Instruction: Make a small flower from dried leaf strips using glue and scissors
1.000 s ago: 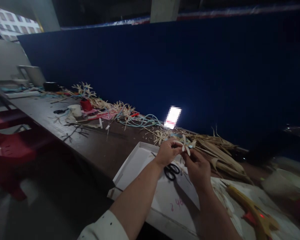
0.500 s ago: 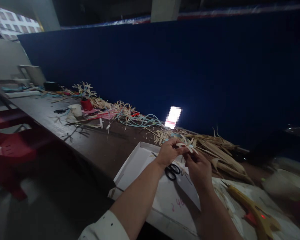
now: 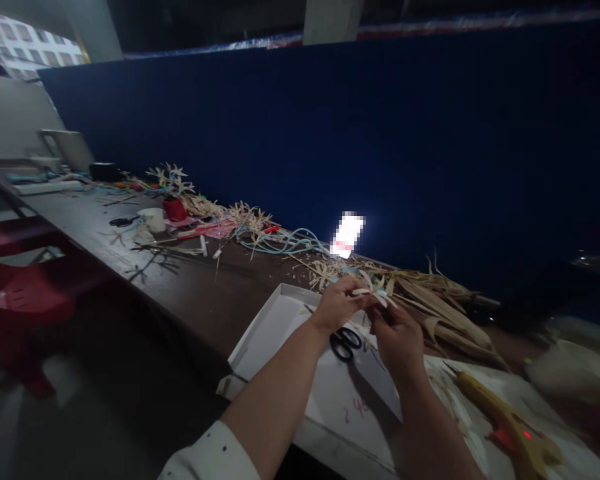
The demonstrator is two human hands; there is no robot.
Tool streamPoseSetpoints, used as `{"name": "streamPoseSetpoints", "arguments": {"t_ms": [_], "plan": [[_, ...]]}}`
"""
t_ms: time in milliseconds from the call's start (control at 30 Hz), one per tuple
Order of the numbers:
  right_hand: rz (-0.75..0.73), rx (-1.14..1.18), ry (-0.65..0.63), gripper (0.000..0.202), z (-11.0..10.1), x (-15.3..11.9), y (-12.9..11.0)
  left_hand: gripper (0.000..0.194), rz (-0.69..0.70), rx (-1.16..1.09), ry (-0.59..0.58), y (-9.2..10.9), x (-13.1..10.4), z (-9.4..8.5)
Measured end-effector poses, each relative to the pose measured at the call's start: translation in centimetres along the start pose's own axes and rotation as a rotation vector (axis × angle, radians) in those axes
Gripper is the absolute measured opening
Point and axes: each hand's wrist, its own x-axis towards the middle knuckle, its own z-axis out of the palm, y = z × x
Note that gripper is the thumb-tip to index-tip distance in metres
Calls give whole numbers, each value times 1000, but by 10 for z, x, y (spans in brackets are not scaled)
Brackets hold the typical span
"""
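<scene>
Between my two hands is a pale flower with narrow, pointed petals (image 3: pixel 379 295), made of what looks like dried husk. My left hand (image 3: pixel 339 305) pinches it from the left, thumb and fingers pressed together. From below and the right, my right hand (image 3: pixel 398 337) grips its base; the fingertips there are partly hidden. Under my hands lies a shallow white cardboard box (image 3: pixel 275 327) with red handwriting inside. Black-handled scissors (image 3: pixel 346 344) rest in it beneath my left wrist, near a few thin pale strips.
A yellow glue gun (image 3: pixel 505 413) with a lit red light lies at right. Dried husks (image 3: pixel 445 303) spread behind my hands. A bright phone (image 3: pixel 347 235) leans on the blue partition (image 3: pixel 280 133). Leftward are blue cords (image 3: pixel 295 241), a red thread spool (image 3: pixel 174 209) and a red stool (image 3: pixel 25 293).
Almost nothing differs. Both hands keep their hold on the flower, which has turned very slightly, and the camera view has shifted a little.
</scene>
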Motion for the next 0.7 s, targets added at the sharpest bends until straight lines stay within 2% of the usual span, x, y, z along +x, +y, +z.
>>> {"name": "streamPoseSetpoints", "arguments": {"t_ms": [133,367,700], "plan": [[5,-23,1,31,0,-1,-2,36,46,-3,20,-3,1,0],[43,79,1,28,2,-1,0,31,193,34,13,-8,2,-2],[92,143,-4,35,2,0,-1,34,129,6,43,-2,0,0]]}}
